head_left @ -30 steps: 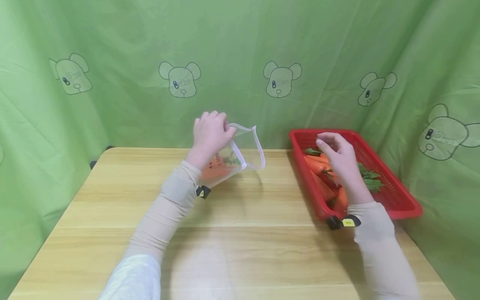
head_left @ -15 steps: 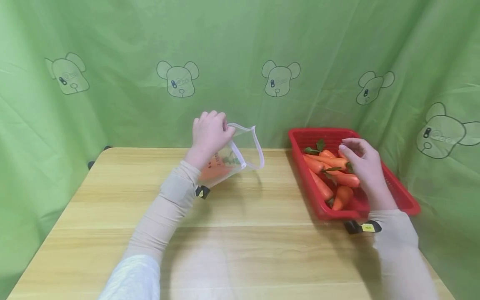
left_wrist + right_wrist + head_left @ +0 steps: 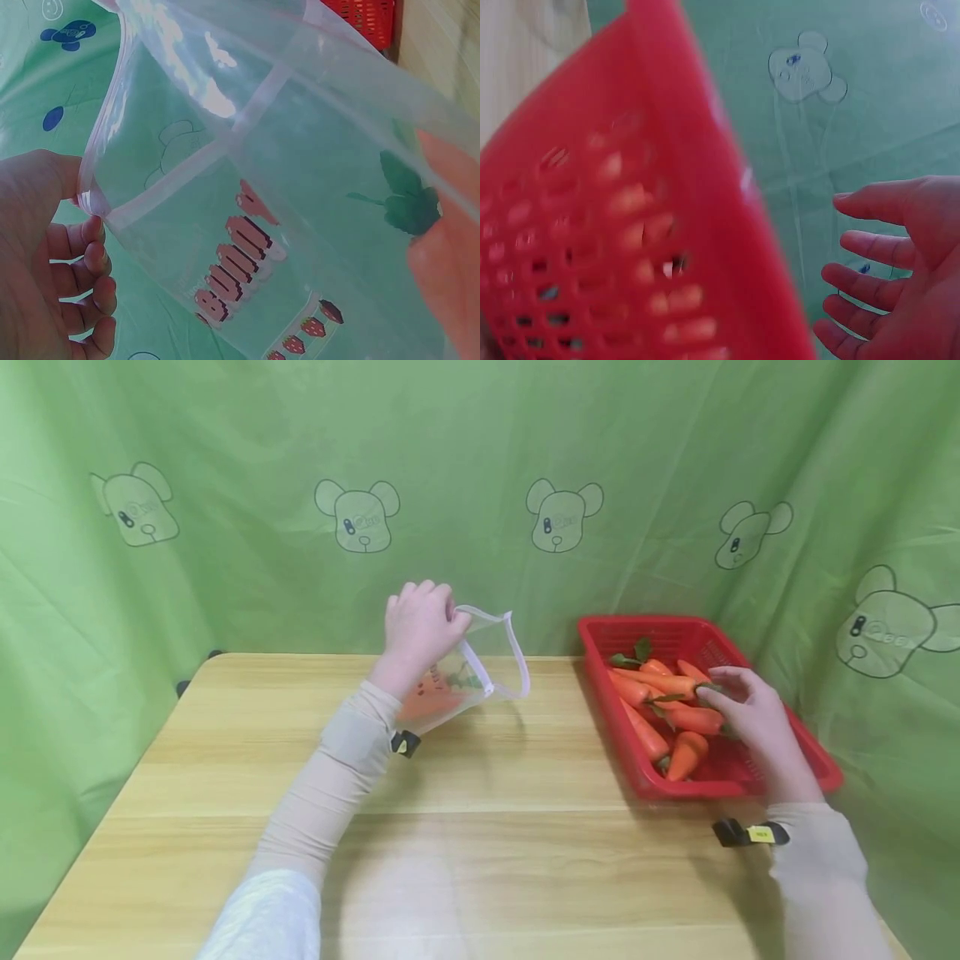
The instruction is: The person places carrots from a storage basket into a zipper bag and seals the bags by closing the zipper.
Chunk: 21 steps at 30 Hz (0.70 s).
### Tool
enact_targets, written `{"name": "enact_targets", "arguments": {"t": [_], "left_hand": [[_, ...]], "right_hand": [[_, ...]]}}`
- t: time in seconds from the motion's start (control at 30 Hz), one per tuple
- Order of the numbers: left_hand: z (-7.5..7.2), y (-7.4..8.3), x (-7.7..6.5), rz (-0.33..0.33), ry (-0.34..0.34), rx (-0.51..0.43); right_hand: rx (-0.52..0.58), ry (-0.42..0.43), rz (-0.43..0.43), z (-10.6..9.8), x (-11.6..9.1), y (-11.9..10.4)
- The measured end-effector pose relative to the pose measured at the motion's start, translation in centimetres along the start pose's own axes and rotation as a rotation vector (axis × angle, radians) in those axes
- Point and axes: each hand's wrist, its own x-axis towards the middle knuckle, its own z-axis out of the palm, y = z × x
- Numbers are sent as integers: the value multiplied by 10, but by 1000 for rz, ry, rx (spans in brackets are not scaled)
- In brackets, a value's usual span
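Carrots (image 3: 692, 720) to be handled: before a large green curtain (image 3: 480, 427), on a wide wooden desk (image 3: 450, 868), inside a red basket (image 3: 660, 789) at the right side, piled nearer to its left wall. To the left, well apart from the basket, a clear bag (image 3: 465, 681), tilted, with mouth wide and turned toward the basket. Contact between bag bottom and desk not possible to judge. Through the film, an orange shape and a green leaf (image 3: 405, 196) visible, probably one carrot inside already.

Of the hands, left hand (image 3: 423, 622) gripping the upper edge of the bag. Right hand (image 3: 761, 727) seemingly without load, thumb and forefinger a little apart, just beside the right end of an upper carrot (image 3: 671, 683); touching or not, uncertain from this angle.

Step at present, by judgement: taking one carrot from the pile. Better to choose an uppermost one, so as not to drag the others. Grasp firmly by the thick orange body, not by leaves (image 3: 642, 649), these being likely to slip or tear. Lift well above the basket rim before any sideways move. With the left hand, keep the bag mouth wide and steady, to avoid folding of the thin film.
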Motion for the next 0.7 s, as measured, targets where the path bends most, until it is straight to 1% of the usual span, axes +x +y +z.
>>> {"name": "enact_targets", "arguments": {"t": [0.13,0.27,0.37,0.6,0.7], "left_hand": [[-1,0,0,-1,0,4],[-1,0,0,-3,-2,3],[-2,0,0,-1,-1,1],[-1,-1,-1,-1,-1,1],[-1,-1,-1,-2,-3,0]], "right_hand": [[-59,-56,15,-3,3,12],[-119,-126,8,-5,7,23],[-156,-158,-5,-6,9,31],[-231,-254,18,-8,13,42],[-276,-293,8,-8,14,47]]}}
